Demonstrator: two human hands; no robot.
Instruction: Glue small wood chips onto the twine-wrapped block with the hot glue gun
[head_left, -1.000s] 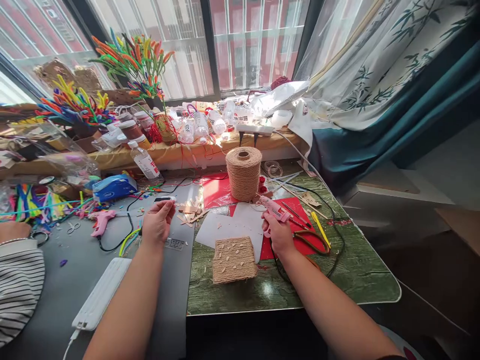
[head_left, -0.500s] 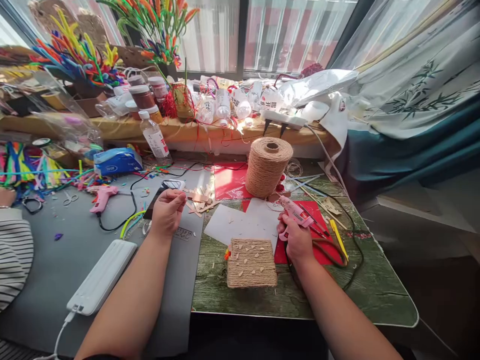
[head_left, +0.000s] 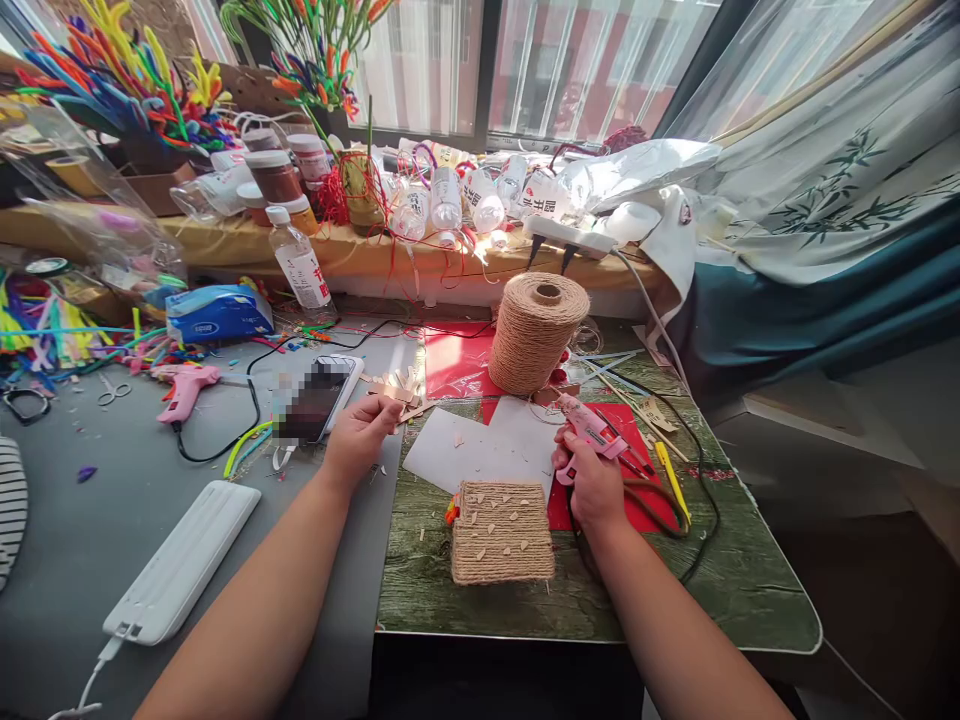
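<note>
My right hand is wrapped round the handle of a pink hot glue gun, whose nozzle points up and to the left. Thumb and finger of my left hand are pinched together beside a phone; anything between them is too small to make out. Close in front of me is a twine-wrapped box with several small pale chips scattered on its top and a bit of orange at its left edge. White paper lies behind the box. Pale wooden strips lie just past my left hand.
A big spool of twine stands at the back. A yellow craft knife and the gun's cord are at the right. A white power strip, a second pink glue gun and scissors lie left. Bottles crowd the sill.
My left hand has moved right, towards the paper, still pinched. More of the phone now shows. My right hand and the glue gun have hardly moved. The person's sleeve at left is less in view.
</note>
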